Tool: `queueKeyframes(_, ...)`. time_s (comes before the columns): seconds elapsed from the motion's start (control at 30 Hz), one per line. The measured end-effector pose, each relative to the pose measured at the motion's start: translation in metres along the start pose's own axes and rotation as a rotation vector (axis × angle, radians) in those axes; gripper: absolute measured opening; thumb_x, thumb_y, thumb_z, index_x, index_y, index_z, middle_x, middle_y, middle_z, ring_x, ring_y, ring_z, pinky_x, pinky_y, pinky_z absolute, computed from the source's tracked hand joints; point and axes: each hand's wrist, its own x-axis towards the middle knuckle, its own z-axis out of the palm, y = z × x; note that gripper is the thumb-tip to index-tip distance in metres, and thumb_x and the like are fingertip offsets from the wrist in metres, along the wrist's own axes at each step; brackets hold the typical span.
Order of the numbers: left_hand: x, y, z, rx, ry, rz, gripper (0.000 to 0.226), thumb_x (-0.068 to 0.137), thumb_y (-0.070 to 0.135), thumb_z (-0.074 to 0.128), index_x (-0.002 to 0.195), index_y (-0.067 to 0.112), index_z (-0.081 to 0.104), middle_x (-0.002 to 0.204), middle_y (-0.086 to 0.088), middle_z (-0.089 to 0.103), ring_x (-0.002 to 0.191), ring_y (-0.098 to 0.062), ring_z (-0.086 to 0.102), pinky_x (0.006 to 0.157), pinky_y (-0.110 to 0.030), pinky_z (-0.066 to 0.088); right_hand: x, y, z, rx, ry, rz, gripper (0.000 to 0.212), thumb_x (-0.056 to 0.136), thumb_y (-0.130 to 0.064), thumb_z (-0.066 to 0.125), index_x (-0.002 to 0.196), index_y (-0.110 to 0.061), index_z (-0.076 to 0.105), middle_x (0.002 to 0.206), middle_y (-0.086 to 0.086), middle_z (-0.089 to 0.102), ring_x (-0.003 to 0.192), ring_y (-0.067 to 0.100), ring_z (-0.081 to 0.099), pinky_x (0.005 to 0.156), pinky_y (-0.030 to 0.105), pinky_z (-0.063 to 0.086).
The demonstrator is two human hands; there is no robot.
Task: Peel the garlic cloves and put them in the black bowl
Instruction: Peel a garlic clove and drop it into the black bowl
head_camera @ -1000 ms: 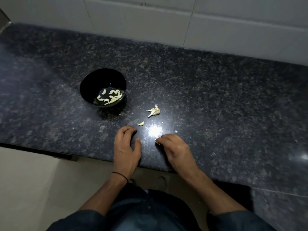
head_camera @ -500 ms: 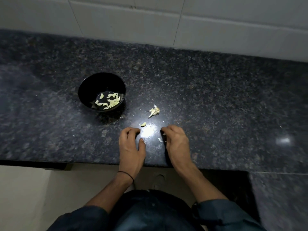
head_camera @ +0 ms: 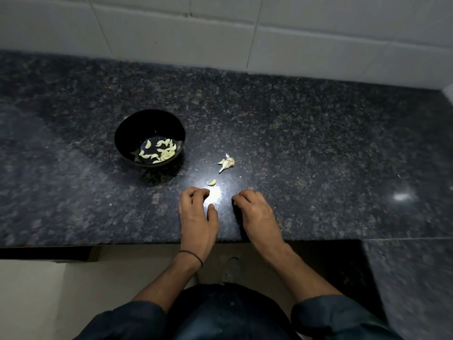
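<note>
Both your hands rest on the near edge of the dark granite counter (head_camera: 318,148), just beside each other but apart. Your left hand (head_camera: 196,217) lies knuckles up with its fingers loosely curled, their tips on the stone and the thumb spread toward three o'clock; nothing shows in it. A thin black band (head_camera: 193,254) circles its wrist. Your right hand (head_camera: 257,212) is also curled, its fingertips (head_camera: 237,198) tucked down onto the counter. There is a pale speck at them, but you cannot tell from this view whether it pinches anything. One peeled clove (head_camera: 211,182) lies loose on the counter, just beyond your left fingertips at about one o'clock, on the edge of a bright glare patch. Farther out at one o'clock from that clove lies a garlic stem remnant (head_camera: 226,163) with papery skin. The black bowl (head_camera: 122,136) stands upright at about eleven o'clock from your left hand, well apart from it, with a scatter of peeled cloves (head_camera: 160,150) in its bottom. A white tiled wall (head_camera: 220,33) runs along the counter at twelve o'clock.
</note>
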Motion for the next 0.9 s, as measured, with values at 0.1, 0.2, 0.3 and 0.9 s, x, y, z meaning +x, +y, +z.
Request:
queueKeyframes(0.1, 0.001, -0.002, -0.001, 0.012, -0.012, 0.011, 0.027, 0.088, 0.001, 0.063, 0.113, 0.008, 0.06, 0.12, -0.002, 0.043, 0.107, -0.009, 0.04, 0.096, -0.021, 0.034, -0.001, -0.001, 0.003, -0.008, 0.042, -0.024, 0.02, 0.081, 0.008, 0.068, 0.095, -0.005, 0.066, 0.097, 0.006, 0.06, 0.086, 0.023, 0.052, 0.068, 0.041, 0.051)
queueKeyframes(0.2, 0.002, -0.003, -0.003, 0.01, -0.029, 0.013, 0.028, 0.086, 0.001, 0.064, 0.113, 0.008, 0.061, 0.12, -0.004, 0.045, 0.108, -0.012, 0.041, 0.097, -0.02, 0.031, -0.001, -0.002, 0.003, -0.025, 0.078, -0.054, 0.018, 0.087, 0.0, 0.062, 0.103, -0.006, 0.066, 0.1, 0.006, 0.061, 0.087, 0.024, 0.052, 0.07, 0.038, 0.051)
queueKeyframes(0.3, 0.002, -0.004, -0.005, -0.001, -0.047, 0.027, 0.03, 0.085, 0.001, 0.064, 0.113, 0.009, 0.06, 0.121, -0.004, 0.044, 0.111, -0.016, 0.043, 0.099, -0.031, 0.039, -0.002, -0.002, 0.005, -0.058, 0.089, -0.085, 0.019, 0.09, -0.004, 0.06, 0.108, -0.007, 0.066, 0.103, 0.006, 0.061, 0.088, 0.023, 0.052, 0.073, 0.036, 0.05)
queueKeyframes(0.9, 0.011, -0.019, -0.017, -0.059, -0.196, 0.109, 0.03, 0.085, 0.003, 0.064, 0.115, 0.007, 0.057, 0.123, -0.007, 0.042, 0.111, -0.026, 0.049, 0.098, -0.046, 0.047, 0.007, -0.006, -0.018, 0.333, 0.127, 0.23, 0.022, 0.089, 0.006, 0.064, 0.098, -0.008, 0.079, 0.097, 0.0, 0.073, 0.092, 0.005, 0.066, 0.085, 0.017, 0.05)
